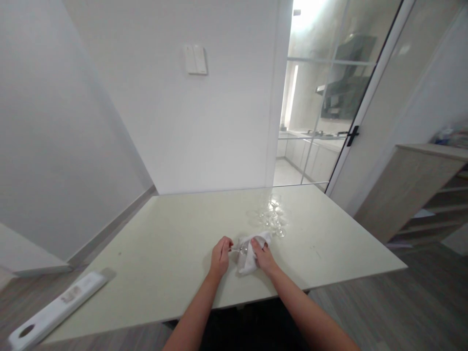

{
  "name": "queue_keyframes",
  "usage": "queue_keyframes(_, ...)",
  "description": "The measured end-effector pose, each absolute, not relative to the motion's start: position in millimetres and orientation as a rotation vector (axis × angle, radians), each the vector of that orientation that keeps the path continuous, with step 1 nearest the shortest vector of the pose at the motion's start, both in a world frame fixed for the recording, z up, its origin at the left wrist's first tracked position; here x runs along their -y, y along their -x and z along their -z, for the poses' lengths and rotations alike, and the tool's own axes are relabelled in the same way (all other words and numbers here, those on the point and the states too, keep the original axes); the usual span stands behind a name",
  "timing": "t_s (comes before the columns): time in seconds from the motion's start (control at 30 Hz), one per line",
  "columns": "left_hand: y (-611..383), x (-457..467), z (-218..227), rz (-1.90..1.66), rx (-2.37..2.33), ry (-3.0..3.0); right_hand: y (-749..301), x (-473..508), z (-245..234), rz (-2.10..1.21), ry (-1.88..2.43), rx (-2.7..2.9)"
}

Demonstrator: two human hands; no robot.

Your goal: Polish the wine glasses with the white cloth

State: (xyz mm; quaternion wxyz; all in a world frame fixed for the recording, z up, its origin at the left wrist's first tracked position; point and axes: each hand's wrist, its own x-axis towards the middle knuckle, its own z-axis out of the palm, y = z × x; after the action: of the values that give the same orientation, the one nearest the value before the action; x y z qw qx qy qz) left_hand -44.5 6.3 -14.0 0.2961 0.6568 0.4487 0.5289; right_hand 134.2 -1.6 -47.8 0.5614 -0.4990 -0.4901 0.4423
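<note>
Head view, looking down over a pale table [171, 229].

Left hand [220, 256]: fingers curled shut, pinching the thin stem of a wine glass [238, 249]. The glass lies roughly sideways between the two hands, just above the tabletop, stem toward the left hand. Whether it touches the table cannot be told.

Right hand [263, 257]: closed over a white cloth [245, 264], which is bunched around the bowl of the glass. The bowl is mostly hidden by the cloth, with only a sliver of the rim showing at the top. The cloth's lower edge hangs down to the table surface.

Position: hands and glass sit near the middle of the table, toward the near edge, with both forearms coming in from the bottom of the frame.

Surroundings:
- Cluster of clear glasses [272, 217] standing on the table just beyond the cloth — count unclear because of glare.
- Long white box [58, 307] at the near-left corner of the table, well apart from the hands.
- Wall switch [195, 59] on the white wall behind.
- Glass door [329, 97] with a black handle, kitchen visible through it.
- Wooden shelf unit [413, 190] at right.
</note>
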Motion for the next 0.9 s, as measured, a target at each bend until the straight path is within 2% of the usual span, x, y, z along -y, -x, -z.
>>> queue_keyframes(0.23,44.3,-20.4,9.5,-1.336,-1.271,-1.317,-126.9,12.0,34.3,-1.097,1.004,1.369)
queue_keyframes(0.53,49.3,-10.4,12.4,-1.491,-1.119,-1.605,-126.2,7.2,30.2,-1.237,0.982,1.162)
queue_keyframes(0.67,47.4,-4.7,12.2,-1.500,-1.119,-1.818,-128.2,7.9,24.8,-1.240,1.129,0.977)
queue_keyframes(0.9,44.1,-14.8,12.4,-1.444,-1.232,-1.425,-128.5,9.2,29.5,-1.318,1.089,0.872)
